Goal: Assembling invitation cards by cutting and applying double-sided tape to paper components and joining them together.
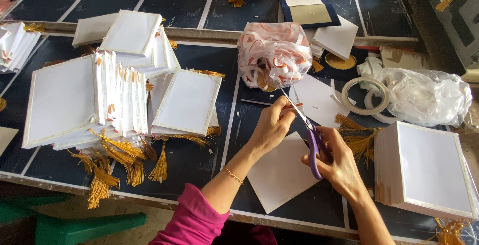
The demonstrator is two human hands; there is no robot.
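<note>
My right hand grips purple-handled scissors, their blades pointing up and left toward a strip of tape. My left hand pinches that white and orange tape strip right at the blade tips. The strip leads up into a clear bag stuffed with tape strips. Under both hands lies a white card, turned like a diamond on the dark table.
Stacks of white cards with gold tassels fill the left. Another card stack stands at right, with gold tassels beside it. A roll of white tape and a crumpled plastic bag lie behind it. The table edge runs along the bottom.
</note>
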